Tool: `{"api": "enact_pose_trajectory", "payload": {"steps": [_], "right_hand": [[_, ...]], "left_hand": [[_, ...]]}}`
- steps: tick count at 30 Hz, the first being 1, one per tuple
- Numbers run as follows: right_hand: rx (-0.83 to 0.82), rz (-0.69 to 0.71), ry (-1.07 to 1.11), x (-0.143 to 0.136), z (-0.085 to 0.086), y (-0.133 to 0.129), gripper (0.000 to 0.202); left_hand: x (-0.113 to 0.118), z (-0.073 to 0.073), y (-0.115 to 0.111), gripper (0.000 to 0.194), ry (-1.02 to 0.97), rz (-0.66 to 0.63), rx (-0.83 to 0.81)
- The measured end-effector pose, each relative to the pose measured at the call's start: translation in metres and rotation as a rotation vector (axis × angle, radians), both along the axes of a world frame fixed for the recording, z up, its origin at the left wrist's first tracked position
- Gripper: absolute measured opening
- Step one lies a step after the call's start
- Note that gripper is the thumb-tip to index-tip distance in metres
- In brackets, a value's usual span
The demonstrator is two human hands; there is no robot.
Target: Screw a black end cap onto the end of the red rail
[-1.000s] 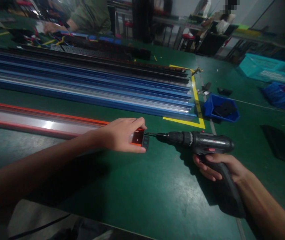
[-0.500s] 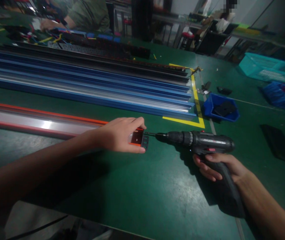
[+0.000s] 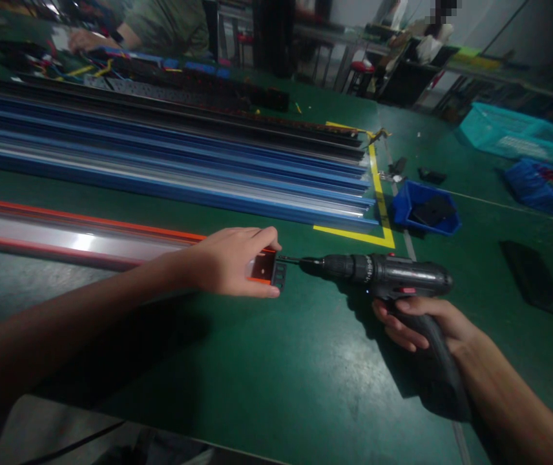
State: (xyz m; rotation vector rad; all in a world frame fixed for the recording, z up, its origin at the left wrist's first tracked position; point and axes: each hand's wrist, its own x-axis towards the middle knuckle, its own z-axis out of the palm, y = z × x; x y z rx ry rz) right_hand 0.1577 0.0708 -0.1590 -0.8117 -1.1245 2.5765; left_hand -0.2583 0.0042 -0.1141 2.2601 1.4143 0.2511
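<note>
Head view, drill (image 3: 405,274) lit, still at end cap (image 3: 279,276)

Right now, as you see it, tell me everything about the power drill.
The power drill has a dark, plastic-looking body with small red details, a ribbed chuck and a thin dark bit. A tiny pale light shows near the body's front. The right hand grips its handle, fingers curled around the front. Its bit points toward the black end piece of the orange-edged profile; whether they touch is unclear.
</note>
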Motion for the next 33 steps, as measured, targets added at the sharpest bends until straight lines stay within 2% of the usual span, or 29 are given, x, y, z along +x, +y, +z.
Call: {"api": "enact_pose_trajectory", "payload": {"steps": [33], "right_hand": [[0.0,-0.002,0.013,-0.0004,-0.0027,0.0015,0.029]], "left_hand": [[-0.0002,-0.0023,0.0006,0.064,0.009,0.005,-0.001]]}}
